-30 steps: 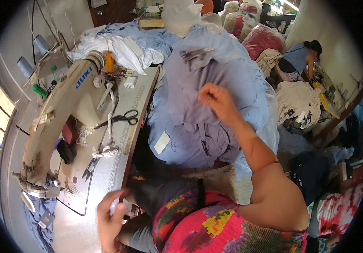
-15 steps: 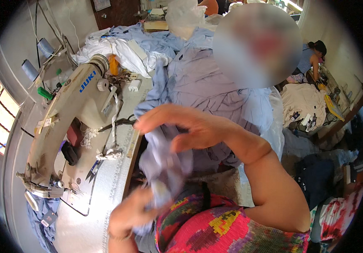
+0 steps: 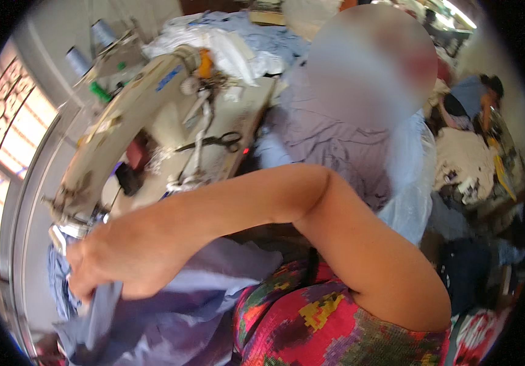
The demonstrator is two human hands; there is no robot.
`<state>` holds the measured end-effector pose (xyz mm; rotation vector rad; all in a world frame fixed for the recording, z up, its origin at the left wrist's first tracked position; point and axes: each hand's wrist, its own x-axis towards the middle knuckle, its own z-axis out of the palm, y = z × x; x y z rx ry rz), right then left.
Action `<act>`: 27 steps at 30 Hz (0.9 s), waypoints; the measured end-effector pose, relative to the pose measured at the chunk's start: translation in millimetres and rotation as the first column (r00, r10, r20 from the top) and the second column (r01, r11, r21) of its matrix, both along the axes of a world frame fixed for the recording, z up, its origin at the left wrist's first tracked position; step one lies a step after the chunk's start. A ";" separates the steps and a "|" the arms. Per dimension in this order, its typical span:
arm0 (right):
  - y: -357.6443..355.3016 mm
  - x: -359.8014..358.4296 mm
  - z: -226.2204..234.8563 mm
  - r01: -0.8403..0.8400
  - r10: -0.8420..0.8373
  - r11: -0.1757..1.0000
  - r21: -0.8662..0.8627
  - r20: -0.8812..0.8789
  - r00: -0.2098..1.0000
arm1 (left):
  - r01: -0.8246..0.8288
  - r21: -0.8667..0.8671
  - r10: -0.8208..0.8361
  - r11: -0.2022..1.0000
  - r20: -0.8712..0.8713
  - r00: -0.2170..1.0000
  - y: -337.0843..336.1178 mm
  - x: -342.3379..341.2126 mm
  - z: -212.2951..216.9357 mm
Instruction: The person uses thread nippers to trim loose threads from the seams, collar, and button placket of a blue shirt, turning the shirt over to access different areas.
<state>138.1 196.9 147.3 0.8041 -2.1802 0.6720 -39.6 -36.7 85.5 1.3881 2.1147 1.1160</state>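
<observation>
Head view: from where I stand, the person's bare right hand (image 3: 116,259) is over at the far left, its forearm crossing the body.
Right-hand grip: fingers pinched together on an edge of cloth, so far as the blur lets me judge.
Left hand: out of sight, so I cannot tell whether it is spread or gripping.
Cloth in hand: a thin grey-blue fabric piece (image 3: 158,320), draped in loose folds over the lap, below the right hand.
Sewing machine: cream, worn, heavy metal body (image 3: 131,97); its needle end is just beyond the hand, contact unclear.
Tabletop: black-handled metal scissors (image 3: 213,141) lie apart from the cloth.
Done, I judge: one piece is off the heap and held near the machine.
Left, I judge: no part of it shows under the needle, and plenty remains on the crumpled grey-blue cloth heap (image 3: 329,143), partly blurred out.
Back right: a co-worker in a blue-grey top (image 3: 467,94) bends beside a cream cloth pile (image 3: 463,165).
</observation>
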 end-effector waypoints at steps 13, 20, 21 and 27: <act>27.6 -23.7 -13.3 0.096 0.623 0.635 -0.766 0.582 0.522 | -0.673 0.335 0.734 0.659 -0.093 0.672 -155.8 -96.5 40.2; 44.6 -87.9 -162.1 0.398 -0.279 0.917 -0.034 0.658 0.700 | -0.501 0.028 0.478 0.865 -0.352 0.804 -60.9 -124.7 -76.8; 26.0 -90.2 -154.9 0.499 -0.371 0.866 0.029 0.706 0.604 | -0.517 0.065 0.484 0.854 -0.463 0.742 -65.5 -125.8 -93.9; 32.0 -64.9 -169.9 0.487 -0.549 0.835 0.257 0.461 0.697 | -0.486 0.109 0.463 0.867 -0.534 0.707 -31.5 -23.9 -85.1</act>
